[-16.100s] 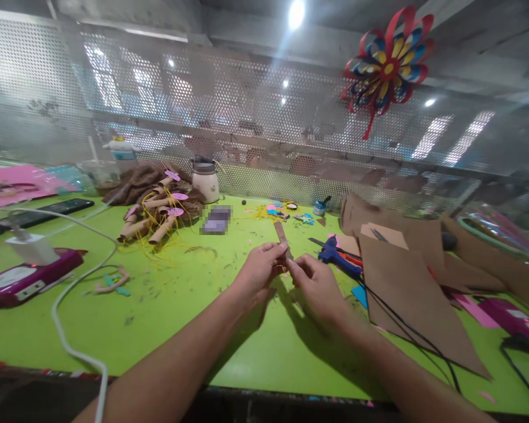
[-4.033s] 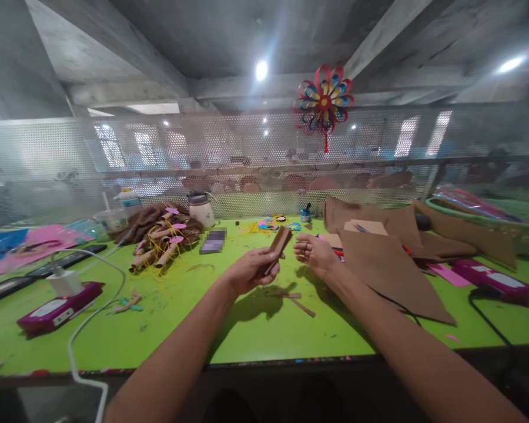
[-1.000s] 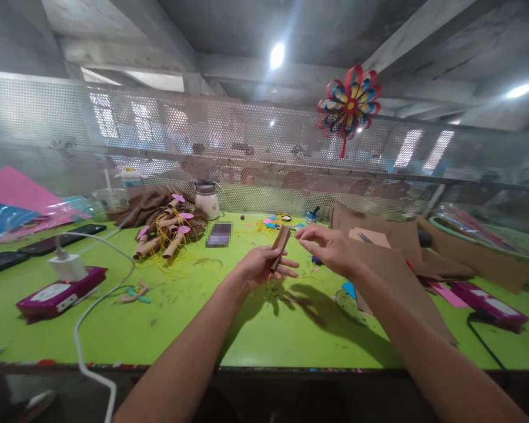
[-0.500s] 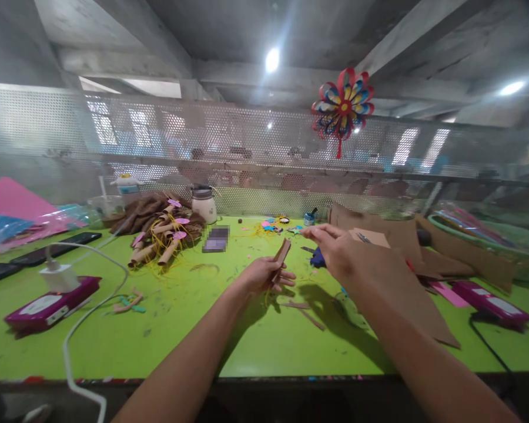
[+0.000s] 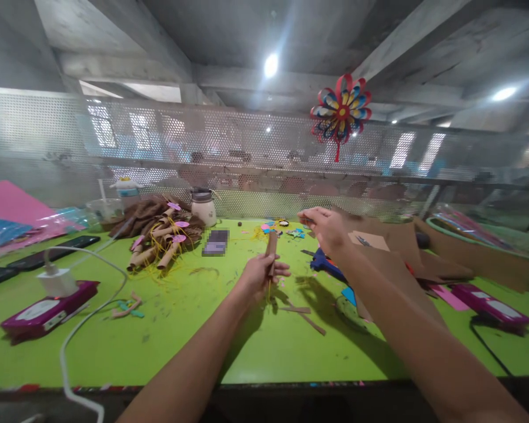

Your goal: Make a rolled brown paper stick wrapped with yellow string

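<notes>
Cardboard strip, brown, narrow and roughly upright in the head view, pinched between thumb and fingers of the left hand. Gripped around its lower part, with the upper end rising above the thumb; other fingers spread out to the right. Higher up and to the right, apart from the strip: right hand, raised, thumb and fingertips drawn close, too unclear to tell whether pressed together or pinching anything. On the bright green tabletop below both hands, thin loose brown strips. Near the right forearm, a dark blue tool and large flat brown sheets. Farther left, brown tubes with pink tags and yellow strands.
</notes>
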Tool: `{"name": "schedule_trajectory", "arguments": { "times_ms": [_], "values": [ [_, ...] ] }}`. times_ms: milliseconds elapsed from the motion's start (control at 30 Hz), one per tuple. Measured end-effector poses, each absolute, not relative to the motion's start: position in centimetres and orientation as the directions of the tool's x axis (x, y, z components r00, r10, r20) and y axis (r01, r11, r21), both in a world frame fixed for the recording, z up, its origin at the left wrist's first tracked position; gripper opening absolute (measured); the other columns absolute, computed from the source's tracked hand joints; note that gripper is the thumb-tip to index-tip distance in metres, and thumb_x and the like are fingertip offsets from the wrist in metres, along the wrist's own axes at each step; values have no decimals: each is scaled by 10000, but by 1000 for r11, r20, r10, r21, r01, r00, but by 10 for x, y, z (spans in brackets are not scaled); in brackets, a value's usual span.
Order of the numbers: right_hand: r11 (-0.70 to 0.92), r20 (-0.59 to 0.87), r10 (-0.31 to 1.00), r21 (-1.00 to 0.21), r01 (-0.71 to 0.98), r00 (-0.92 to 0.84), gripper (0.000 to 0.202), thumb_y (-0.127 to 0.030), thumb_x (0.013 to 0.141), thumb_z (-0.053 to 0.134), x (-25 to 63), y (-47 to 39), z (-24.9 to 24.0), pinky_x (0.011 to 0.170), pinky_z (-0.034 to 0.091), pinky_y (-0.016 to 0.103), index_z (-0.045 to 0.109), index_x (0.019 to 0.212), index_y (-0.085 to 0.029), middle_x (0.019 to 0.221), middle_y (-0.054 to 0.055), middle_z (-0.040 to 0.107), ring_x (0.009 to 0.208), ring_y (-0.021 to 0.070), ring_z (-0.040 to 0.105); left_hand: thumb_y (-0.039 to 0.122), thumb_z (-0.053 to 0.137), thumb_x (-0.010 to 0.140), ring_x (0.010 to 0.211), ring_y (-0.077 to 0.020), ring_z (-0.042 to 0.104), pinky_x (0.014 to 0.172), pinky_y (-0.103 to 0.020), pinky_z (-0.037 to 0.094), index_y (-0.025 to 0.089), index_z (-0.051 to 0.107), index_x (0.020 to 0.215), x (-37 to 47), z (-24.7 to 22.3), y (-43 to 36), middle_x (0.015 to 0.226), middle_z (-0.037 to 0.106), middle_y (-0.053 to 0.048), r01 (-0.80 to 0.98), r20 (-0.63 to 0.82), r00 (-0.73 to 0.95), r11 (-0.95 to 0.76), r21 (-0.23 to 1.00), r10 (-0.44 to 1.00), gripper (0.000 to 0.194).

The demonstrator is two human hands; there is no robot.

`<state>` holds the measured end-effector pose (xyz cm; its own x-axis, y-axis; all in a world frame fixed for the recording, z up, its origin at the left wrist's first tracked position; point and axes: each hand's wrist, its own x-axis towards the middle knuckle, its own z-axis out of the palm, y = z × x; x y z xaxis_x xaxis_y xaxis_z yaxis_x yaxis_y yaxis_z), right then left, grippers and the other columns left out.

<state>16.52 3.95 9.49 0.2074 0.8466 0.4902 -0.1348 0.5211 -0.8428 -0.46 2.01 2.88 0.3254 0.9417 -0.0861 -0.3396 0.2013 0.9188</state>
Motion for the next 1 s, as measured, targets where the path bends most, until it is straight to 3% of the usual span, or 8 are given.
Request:
{"name": "schedule_trajectory", "arguments": {
  "times_ms": [67, 133, 267, 467, 700, 833, 933, 1000],
  "values": [
    [498, 462, 856, -857, -134, 232, 119, -281, 600, 682, 165, 40, 91, 777, 474, 367, 631, 584, -175, 686, 48, 632, 742, 179, 591, 139, 371, 908, 591, -135, 652, 380, -154, 342, 137, 450, 915, -7, 31, 21, 661, 646, -64, -446, -54, 203, 142, 884, 978, 80],
    [477, 437, 867, -867, -146, 241, 120, -281, 586, 687, 164, 41, 87, 763, 480, 367, 631, 573, -176, 680, 48, 629, 728, 177, 585, 140, 373, 905, 559, -122, 632, 370, -151, 327, 135, 458, 905, -9, 31, 20, 638, 628, -53, -462, -88, 184, 165, 872, 979, 85],
    [470, 443, 876, -873, -130, 190, 133, -300, 594, 688, 162, 44, 94, 757, 483, 362, 626, 581, -183, 707, 48, 641, 744, 178, 589, 133, 407, 883, 485, -110, 584, 353, -156, 316, 105, 504, 859, -6, 27, 15, 624, 621, -78, -306, -213, 405, 351, 885, 889, 104],
    [399, 410, 906, -910, -112, -108, 147, -307, 660, 685, 157, 23, 106, 659, 481, 318, 657, 652, -163, 795, 80, 673, 821, 199, 599, 146, 429, 867, 482, -118, 586, 333, -152, 279, 88, 534, 844, -3, 23, 14, 633, 632, -100, -231, -266, 495, 421, 877, 827, 122],
    [151, 168, 926, -986, -74, -337, 144, -296, 719, 665, 150, -25, 71, 567, 444, 279, 675, 680, -158, 744, 70, 658, 671, 148, 574, 158, 465, 835, 486, -109, 560, 350, -166, 279, 111, 582, 791, -1, 26, 12, 618, 616, -66, -248, -224, 499, 385, 889, 837, 133],
    [99, 121, 937, -992, -83, -326, 159, -313, 700, 685, 138, -42, 50, 615, 455, 288, 668, 683, -155, 736, 47, 640, 680, 140, 563, 123, 487, 807, 427, -88, 489, 410, -185, 369, 122, 559, 682, 1, 24, 10, 503, 536, -8, -321, -175, 451, 342, 883, 875, 145],
    [76, 108, 947, -990, -115, -301, 170, -328, 682, 697, 128, -50, 39, 645, 470, 302, 666, 682, -161, 734, 35, 621, 688, 143, 553, 146, 501, 811, 380, -87, 457, 399, -198, 377, 121, 584, 784, 2, 22, 12, 490, 531, 13, -321, -199, 435, 358, 877, 878, 91],
    [71, 100, 954, -991, -112, -284, 179, -336, 679, 695, 122, -54, 33, 672, 475, 316, 665, 688, -160, 743, 37, 614, 706, 151, 557, 151, 497, 816, 420, -108, 520, 429, -218, 420, 114, 577, 850, 2, 22, 13, 554, 593, -15, -336, -203, 429, 364, 869, 880, 94]
  ]
}}
